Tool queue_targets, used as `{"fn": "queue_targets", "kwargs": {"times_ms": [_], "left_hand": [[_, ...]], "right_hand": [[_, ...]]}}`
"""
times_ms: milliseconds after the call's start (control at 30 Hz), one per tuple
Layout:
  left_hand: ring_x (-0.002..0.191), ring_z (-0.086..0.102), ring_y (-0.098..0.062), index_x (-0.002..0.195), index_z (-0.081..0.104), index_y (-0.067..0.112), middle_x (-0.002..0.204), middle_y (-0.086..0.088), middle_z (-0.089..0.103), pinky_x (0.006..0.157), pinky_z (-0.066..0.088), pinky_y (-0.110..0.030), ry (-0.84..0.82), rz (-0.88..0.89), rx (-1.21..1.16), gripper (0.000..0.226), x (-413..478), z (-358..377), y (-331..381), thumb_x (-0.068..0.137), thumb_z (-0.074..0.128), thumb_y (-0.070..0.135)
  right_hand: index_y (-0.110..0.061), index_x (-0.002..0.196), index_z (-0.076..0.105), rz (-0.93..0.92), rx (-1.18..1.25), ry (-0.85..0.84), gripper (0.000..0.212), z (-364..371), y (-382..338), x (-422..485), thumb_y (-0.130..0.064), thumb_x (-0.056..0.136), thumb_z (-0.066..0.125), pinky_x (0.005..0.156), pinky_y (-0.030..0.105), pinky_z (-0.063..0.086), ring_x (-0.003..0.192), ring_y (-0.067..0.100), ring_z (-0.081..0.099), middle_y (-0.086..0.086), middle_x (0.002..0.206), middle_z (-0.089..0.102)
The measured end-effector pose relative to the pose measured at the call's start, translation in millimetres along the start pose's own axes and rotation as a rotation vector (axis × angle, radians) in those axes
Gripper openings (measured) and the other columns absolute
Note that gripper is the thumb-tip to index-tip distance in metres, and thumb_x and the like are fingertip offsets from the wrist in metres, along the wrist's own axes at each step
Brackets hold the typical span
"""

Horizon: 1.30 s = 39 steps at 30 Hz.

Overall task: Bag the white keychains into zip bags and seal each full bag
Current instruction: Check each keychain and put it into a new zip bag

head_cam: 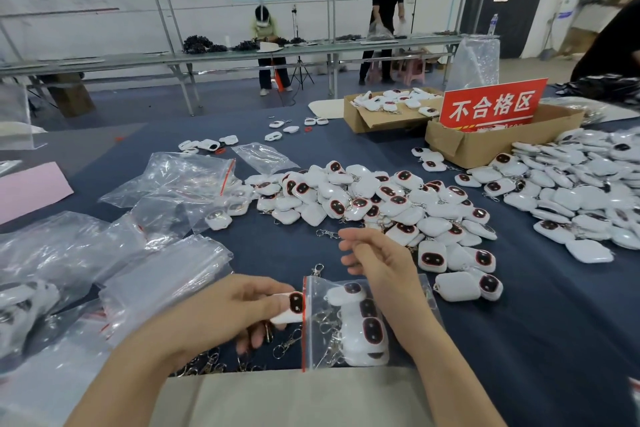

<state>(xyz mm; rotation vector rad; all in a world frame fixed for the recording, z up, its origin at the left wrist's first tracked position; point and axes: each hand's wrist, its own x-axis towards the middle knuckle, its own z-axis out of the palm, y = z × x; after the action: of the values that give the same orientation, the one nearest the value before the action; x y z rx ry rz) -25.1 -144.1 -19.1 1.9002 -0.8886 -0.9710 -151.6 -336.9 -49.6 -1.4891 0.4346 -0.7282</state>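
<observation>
Blue table (pixel 519 340), lower centre: left hand (pixel 228 308) pinches a keychain (pixel 291 307) at the zip bag (pixel 322 291) mouth. Better slide it in flat. Grip of the right hand (pixel 381 270) is unclear.

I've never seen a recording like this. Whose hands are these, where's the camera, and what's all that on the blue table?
No robot here: a person wears one camera on the head, looking down at their own hands. The left hand pinches a white keychain at the mouth of a zip bag already holding several. The right hand lies over that bag, fingers loosely curled, gripping nothing visible. On the table lie a pile of keychains, empty bags and cardboard boxes.
</observation>
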Motion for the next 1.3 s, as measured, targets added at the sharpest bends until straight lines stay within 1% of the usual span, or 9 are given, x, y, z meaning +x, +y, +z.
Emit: {"fn": "queue_targets", "kwargs": {"times_ms": [67,200,300,533,733,867,1033,1133,1300], "left_hand": [[0.06,0.054,-0.012,0.112,0.077,0.035,0.076,0.006,0.067,0.051,0.047,-0.023,-0.014,0.023,0.012,0.02,2,3,4,0.1,0.061,0.03],[0.061,0.055,-0.013,0.123,0.064,0.023,0.084,0.003,0.069,0.05,0.045,-0.023,-0.052,-0.037,-0.047,0.022,5,13,8,0.106,0.052,0.018],[0.055,0.055,-0.01,0.121,0.056,0.01,0.069,0.007,0.067,0.048,0.044,-0.021,-0.044,-0.056,-0.068,0.019,10,19,9,0.104,0.056,0.018],[0.05,0.052,-0.01,0.109,0.068,0.006,0.074,-0.002,0.066,0.044,0.042,-0.022,0.084,-0.08,-0.185,0.022,23,32,13,0.093,0.072,0.022],[0.049,0.052,-0.012,0.099,0.066,-0.006,0.059,0.0,0.06,0.047,0.043,-0.022,0.039,-0.07,-0.182,0.039,24,47,22,0.105,0.05,0.029],[0.053,0.052,-0.017,0.087,0.07,0.009,0.059,-0.006,0.055,0.052,0.047,-0.025,0.039,-0.049,-0.183,0.042,22,50,27,0.104,0.051,0.042],[0.049,0.051,-0.014,0.105,0.074,0.015,0.07,-0.012,0.058,0.054,0.048,-0.022,0.066,0.119,-0.095,0.016,24,50,24,0.103,0.058,0.017],[0.043,0.049,-0.012,0.098,0.07,0.01,0.077,-0.02,0.062,0.048,0.046,-0.021,0.113,0.088,-0.177,0.015,26,50,22,0.103,0.056,0.009],[0.04,0.047,-0.012,0.091,0.066,0.008,0.05,-0.006,0.053,0.046,0.045,-0.02,0.132,0.001,-0.213,0.019,26,50,20,0.104,0.055,0.018]], "right_hand": [[-0.023,0.099,0.076,0.015,-0.001,-0.004,0.037,0,1,0,0.001,0.1,0.048,0.072,0.021,0.055,0.078,0.008,0.066,-0.003,0.091,0.075],[-0.021,0.098,0.076,0.031,-0.004,-0.005,0.037,1,1,-1,0.002,0.1,0.048,0.07,0.02,0.055,0.076,0.007,0.065,-0.001,0.091,0.075],[-0.022,0.098,0.076,0.037,-0.013,-0.011,0.037,1,1,0,0.002,0.1,0.048,0.069,0.019,0.055,0.076,0.007,0.065,-0.002,0.09,0.075],[-0.022,0.097,0.077,0.062,0.003,-0.005,0.037,1,4,0,0.002,0.099,0.049,0.071,0.021,0.056,0.076,0.008,0.066,-0.001,0.09,0.075],[-0.023,0.097,0.077,0.075,0.005,-0.012,0.037,2,4,-1,0.001,0.099,0.049,0.072,0.019,0.055,0.077,0.006,0.066,0.001,0.092,0.075],[-0.025,0.097,0.077,0.072,-0.011,-0.01,0.038,2,4,1,0.0,0.099,0.049,0.074,0.019,0.055,0.079,0.007,0.067,-0.001,0.092,0.076],[-0.026,0.096,0.078,0.075,0.022,-0.016,0.038,1,1,-1,0.0,0.099,0.05,0.076,0.02,0.056,0.081,0.009,0.068,-0.001,0.093,0.076],[-0.024,0.096,0.079,0.099,0.093,-0.006,0.036,-1,-1,0,-0.002,0.099,0.051,0.076,0.021,0.057,0.082,0.011,0.069,0.002,0.095,0.077],[-0.026,0.093,0.081,0.176,0.265,-0.013,0.032,-4,-6,2,-0.006,0.099,0.056,0.076,0.022,0.057,0.085,0.014,0.071,0.005,0.099,0.077]]}}
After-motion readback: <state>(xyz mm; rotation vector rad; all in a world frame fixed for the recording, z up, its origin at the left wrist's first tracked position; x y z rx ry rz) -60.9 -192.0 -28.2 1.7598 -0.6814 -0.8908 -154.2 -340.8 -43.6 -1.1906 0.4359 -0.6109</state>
